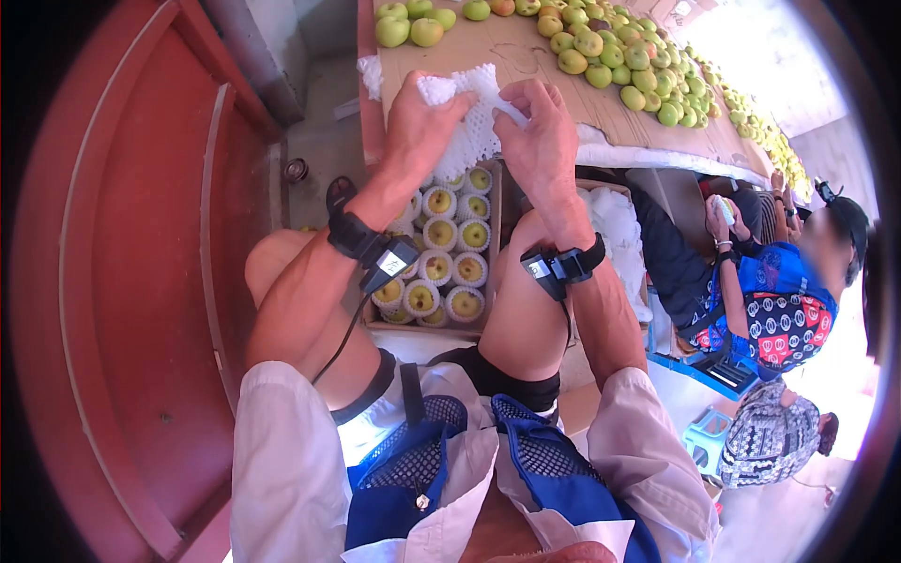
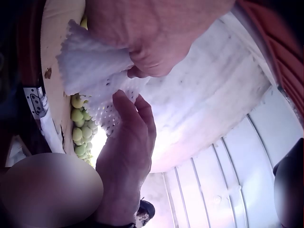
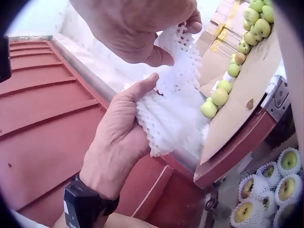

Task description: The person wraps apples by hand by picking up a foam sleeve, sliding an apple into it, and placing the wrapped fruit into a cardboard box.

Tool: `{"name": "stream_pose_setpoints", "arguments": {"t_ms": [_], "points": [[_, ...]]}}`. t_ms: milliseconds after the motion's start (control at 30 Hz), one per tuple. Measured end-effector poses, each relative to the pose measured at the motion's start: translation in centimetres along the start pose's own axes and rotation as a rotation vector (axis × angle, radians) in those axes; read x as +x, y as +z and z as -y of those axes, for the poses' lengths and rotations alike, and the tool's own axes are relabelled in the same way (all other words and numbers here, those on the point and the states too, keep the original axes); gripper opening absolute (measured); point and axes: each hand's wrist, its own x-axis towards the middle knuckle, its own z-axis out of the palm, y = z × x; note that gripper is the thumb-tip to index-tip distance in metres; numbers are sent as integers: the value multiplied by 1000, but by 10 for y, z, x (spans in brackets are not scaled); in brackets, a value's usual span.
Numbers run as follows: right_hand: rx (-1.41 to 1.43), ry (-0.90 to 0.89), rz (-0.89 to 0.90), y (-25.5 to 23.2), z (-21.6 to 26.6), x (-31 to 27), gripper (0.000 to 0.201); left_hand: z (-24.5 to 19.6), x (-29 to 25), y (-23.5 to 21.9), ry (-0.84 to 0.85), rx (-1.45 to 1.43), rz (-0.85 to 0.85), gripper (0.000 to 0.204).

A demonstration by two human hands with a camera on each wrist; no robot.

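White foam netting (image 1: 474, 127) hangs between the two hands, above a box of net-wrapped apples (image 1: 437, 232). The left hand (image 1: 419, 122) holds one side of it, fingers curled round a bunched part; the right wrist view also shows this left hand (image 3: 118, 128) with the netting (image 3: 164, 126) under its thumb. The right hand (image 1: 542, 131) pinches the other edge between thumb and fingers. In the left wrist view, the right hand (image 2: 128, 147) has its fingertips on the netting (image 2: 95, 61). Whether anything lies inside the netting cannot be told.
Loose green apples (image 1: 648, 66) lie on a cardboard-covered table (image 1: 507, 61) ahead. A red door (image 1: 150, 281) stands on the left. White packing material (image 1: 615, 230) fills a box by the right knee. Another person (image 1: 774, 291) sits at the right.
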Motion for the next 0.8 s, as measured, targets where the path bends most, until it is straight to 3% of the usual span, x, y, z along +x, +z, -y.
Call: {"name": "stream_pose_setpoints", "arguments": {"t_ms": [233, 433, 600, 800], "points": [[72, -8, 77, -1, 8, -7, 29, 19, 6, 0, -35, -16, 27, 40], [17, -67, 75, 1, 2, -9, 36, -7, -2, -3, -48, -368, 150, 32], [63, -77, 74, 4, -9, -7, 35, 0, 2, -3, -189, -542, 159, 37], [393, 88, 62, 10, -33, -3, 34, -18, -1, -5, -363, -746, 251, 42]]}}
